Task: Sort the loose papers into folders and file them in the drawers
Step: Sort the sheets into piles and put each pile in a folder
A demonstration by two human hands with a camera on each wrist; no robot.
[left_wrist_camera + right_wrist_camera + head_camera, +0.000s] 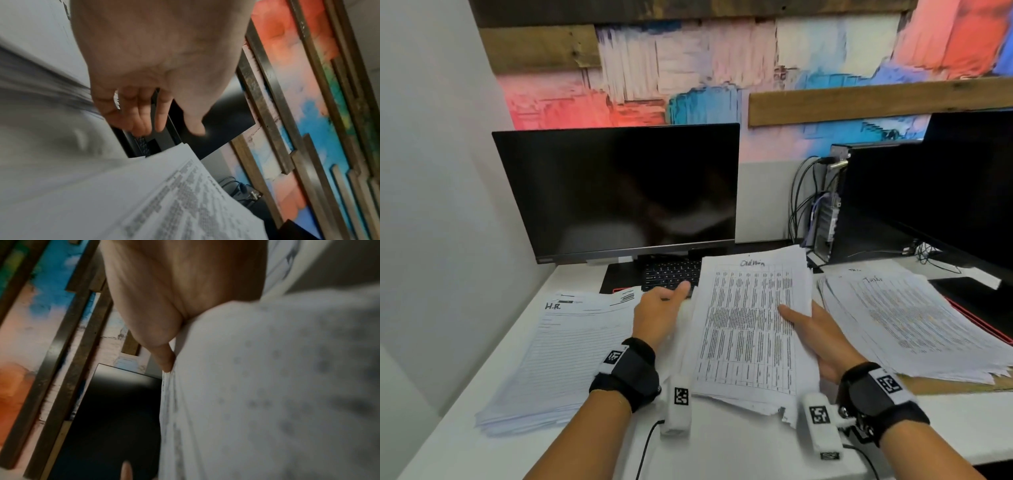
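On the white desk before you lie three lots of loose paper, and your hands work at the middle one. Your right hand holds the stack headed "Admin" by its right edge: the thumb lies across the top sheet while the fingers go under the pile, so the stack sits pinched and lifted a little off the desk, its far end reaching over the laptop keyboard. From your right wrist the same stack fills most of the picture, blurred, with one fingertip against its edge. Your left hand is at the stack's left edge, fingers loosely spread and thumb pointing toward the keyboard; from your left wrist the fingers hang straight and relaxed above the printed sheets, and they close on nothing. To your left the pile marked "H.R." lies flat on the desk, well apart from your left hand. To your right a third, fanned pile of printed tables rests partly on a brown folder, near your right wrist. Behind the papers stand a dark monitor and, on the right, a second dark screen with a small computer and cables between them.
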